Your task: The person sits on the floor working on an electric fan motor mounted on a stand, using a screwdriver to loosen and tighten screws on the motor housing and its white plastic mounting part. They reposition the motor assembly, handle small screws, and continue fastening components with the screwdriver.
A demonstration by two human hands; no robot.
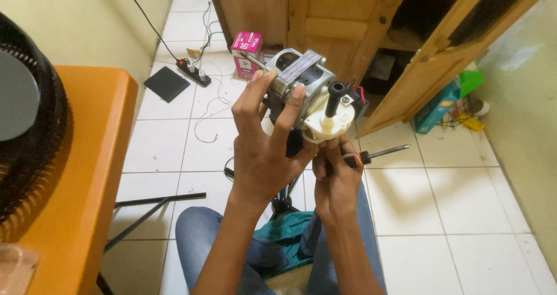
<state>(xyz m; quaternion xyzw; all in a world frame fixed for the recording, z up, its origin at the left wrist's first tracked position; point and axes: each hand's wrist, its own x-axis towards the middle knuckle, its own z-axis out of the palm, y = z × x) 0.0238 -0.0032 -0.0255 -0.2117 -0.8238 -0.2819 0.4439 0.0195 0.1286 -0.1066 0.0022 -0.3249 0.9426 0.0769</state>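
The fan motor [304, 89] is held up in the air above the person's lap, over the white tiled floor [464, 214] and nowhere near the orange table [87, 173] at the left edge. It looks heavy for its size: a stiff block of steel plates and windings, with a bare shaft poking out toward the pink box [246, 52]. The metal body seems the safe place to grip; the white plastic gearbox [329, 124] and its black knob [335, 98] look more breakable.

The left hand [264, 150] is wrapped around the motor body, thumb on the far side and fingers over the metal stack, forearm rising steeply from the knees. The right hand [336, 176] sits just below the gearbox, closed around a screwdriver [377, 153] whose shaft points out to the right, while its fingertips touch the gearbox underside.
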